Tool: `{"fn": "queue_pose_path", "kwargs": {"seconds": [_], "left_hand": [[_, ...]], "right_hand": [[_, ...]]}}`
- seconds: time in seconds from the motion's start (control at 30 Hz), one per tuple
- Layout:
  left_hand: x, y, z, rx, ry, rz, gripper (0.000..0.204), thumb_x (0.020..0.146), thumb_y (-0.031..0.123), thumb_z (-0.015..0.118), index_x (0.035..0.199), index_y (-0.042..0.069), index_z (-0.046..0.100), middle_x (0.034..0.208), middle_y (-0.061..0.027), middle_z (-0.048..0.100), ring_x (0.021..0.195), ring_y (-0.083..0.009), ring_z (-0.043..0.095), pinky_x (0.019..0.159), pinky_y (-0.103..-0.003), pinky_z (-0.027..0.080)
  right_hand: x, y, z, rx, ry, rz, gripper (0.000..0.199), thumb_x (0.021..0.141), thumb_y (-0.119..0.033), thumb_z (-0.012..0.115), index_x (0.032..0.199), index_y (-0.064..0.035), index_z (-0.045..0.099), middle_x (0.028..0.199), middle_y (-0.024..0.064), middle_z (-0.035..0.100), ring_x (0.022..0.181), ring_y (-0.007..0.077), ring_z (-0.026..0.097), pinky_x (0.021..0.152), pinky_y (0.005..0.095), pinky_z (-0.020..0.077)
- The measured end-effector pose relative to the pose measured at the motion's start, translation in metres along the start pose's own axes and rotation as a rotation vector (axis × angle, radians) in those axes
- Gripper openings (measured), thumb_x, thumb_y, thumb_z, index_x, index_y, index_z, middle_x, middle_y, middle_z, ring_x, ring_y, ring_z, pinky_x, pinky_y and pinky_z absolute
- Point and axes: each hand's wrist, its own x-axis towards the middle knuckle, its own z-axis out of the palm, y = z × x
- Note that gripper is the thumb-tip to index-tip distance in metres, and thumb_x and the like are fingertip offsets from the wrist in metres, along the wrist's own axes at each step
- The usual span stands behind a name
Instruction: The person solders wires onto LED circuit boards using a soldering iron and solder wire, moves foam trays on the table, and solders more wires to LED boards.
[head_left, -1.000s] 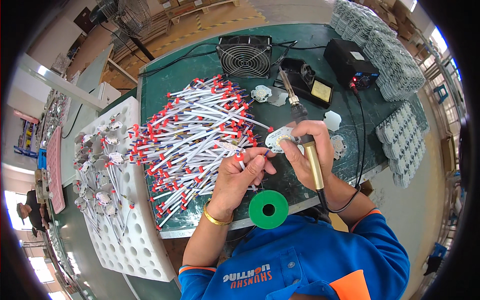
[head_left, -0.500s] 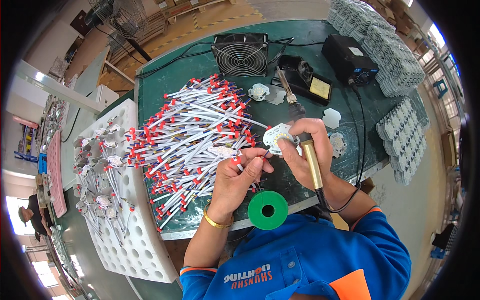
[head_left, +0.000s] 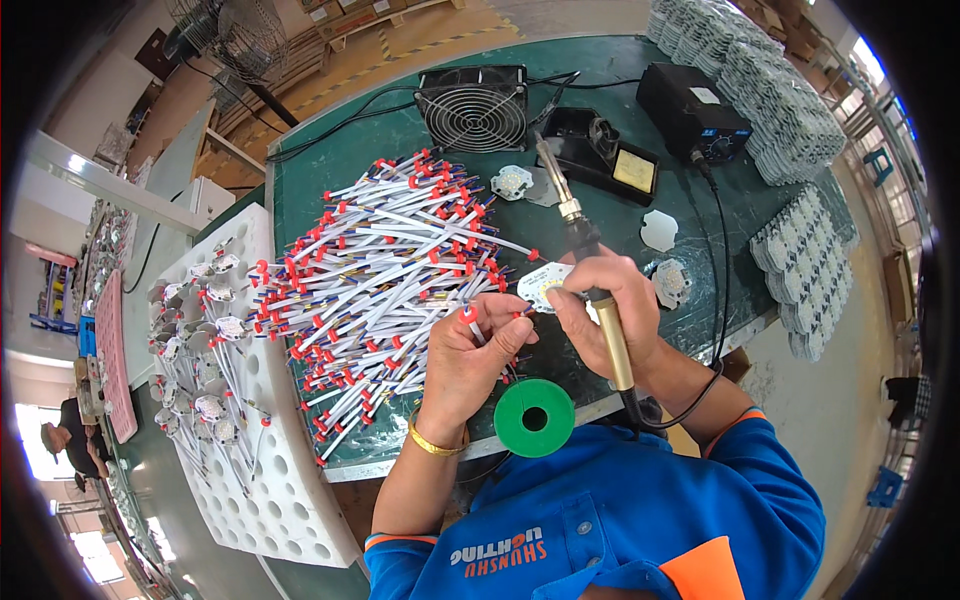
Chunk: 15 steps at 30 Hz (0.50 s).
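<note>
A dark green, glossy bench with a pale metal edge carries a tangled heap of white cables with red collars at the centre-left of the frame. At upper centre stand a square black fan with a round wire grille and a black soldering-iron stand with a yellow sponge; toward upper right, a black box-shaped control unit sits beside stacked pale grey boards.

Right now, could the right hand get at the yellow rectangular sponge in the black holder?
Likely yes: the yellow sponge lies uncovered and nothing seems to block the way. The right hand holds a gold-and-black soldering iron and white circuit board, though, so grasping might require putting something down.
</note>
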Motion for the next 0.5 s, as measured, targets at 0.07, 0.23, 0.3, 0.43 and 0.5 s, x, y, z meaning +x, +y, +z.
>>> {"fn": "queue_pose_path", "kwargs": {"seconds": [0.07,0.23,0.3,0.43,0.5], "left_hand": [[0.002,0.001,0.001,-0.011,0.002,-0.010,0.017,0.084,0.009,0.063,0.097,-0.001,0.059,0.080,-0.0034,0.064,0.071,-0.0082,0.060,0.060,-0.019,0.046],[0.002,-0.005,-0.001,-0.016,-0.004,0.044,0.017,0.083,0.009,0.063,0.096,0.000,0.055,0.078,-0.0028,0.063,0.070,-0.0073,0.059,0.060,-0.019,0.045],[0.002,-0.006,0.000,-0.068,-0.029,0.125,0.017,0.084,0.009,0.063,0.095,0.001,0.052,0.079,-0.0033,0.063,0.070,-0.0067,0.058,0.058,-0.019,0.044],[-0.002,0.006,0.005,-0.073,-0.039,0.018,0.018,0.084,0.008,0.062,0.095,0.003,0.050,0.079,-0.0039,0.063,0.071,-0.0065,0.058,0.057,-0.018,0.043],[-0.004,0.006,0.005,-0.020,-0.061,0.010,0.017,0.085,0.010,0.061,0.097,0.002,0.052,0.080,-0.0053,0.064,0.071,-0.0065,0.058,0.057,-0.018,0.042]], "right_hand": [[-0.003,0.001,0.000,0.016,-0.040,-0.083,0.026,0.071,0.006,0.064,0.090,-0.0035,0.049,0.073,0.0087,0.055,0.055,0.0251,0.052,0.048,0.0321,0.0427],[0.000,-0.003,-0.001,0.004,-0.138,-0.086,0.024,0.070,0.007,0.063,0.088,-0.0031,0.050,0.073,0.0079,0.055,0.055,0.0262,0.053,0.047,0.0330,0.0424],[0.003,-0.002,-0.001,0.001,-0.020,-0.059,0.026,0.071,0.007,0.063,0.090,-0.0033,0.049,0.072,0.0076,0.054,0.055,0.0232,0.053,0.048,0.0310,0.0423],[0.001,-0.010,-0.006,0.021,-0.043,0.251,0.026,0.072,0.004,0.063,0.091,-0.0044,0.049,0.075,0.0085,0.054,0.054,0.0179,0.052,0.051,0.0280,0.0415],[0.005,-0.011,-0.009,0.019,-0.078,0.249,0.026,0.072,0.004,0.063,0.092,-0.0045,0.049,0.076,0.0082,0.054,0.054,0.0188,0.052,0.051,0.0286,0.0415]]}}
